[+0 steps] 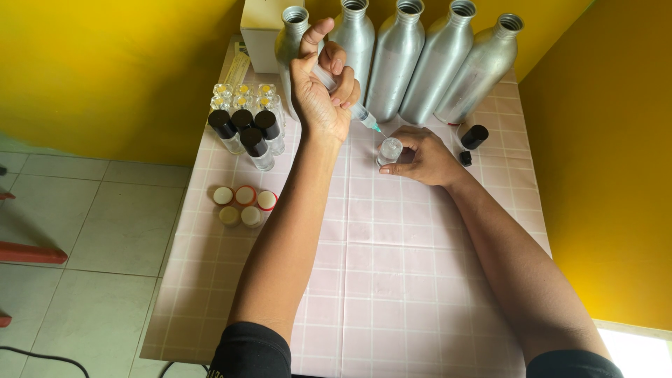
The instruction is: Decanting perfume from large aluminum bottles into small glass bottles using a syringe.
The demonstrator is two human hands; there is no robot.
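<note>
My left hand (318,91) is raised over the pink tiled table (392,266) and grips a clear syringe (350,105), thumb on the plunger, its green tip slanting down to the right. The tip hovers just above the mouth of a small clear glass bottle (389,150). My right hand (420,155) steadies that bottle upright on the table, fingers wrapped around its side. A black cap (474,136) and a smaller black piece (465,158) lie just right of this hand.
Several tall silver metal bottles (437,63) stand open along the back edge, beside a white box (259,35). Left of my arm are small bottles with black caps (243,133), uncapped ones (241,94) behind, and round lidded jars (243,204). Yellow walls enclose the table.
</note>
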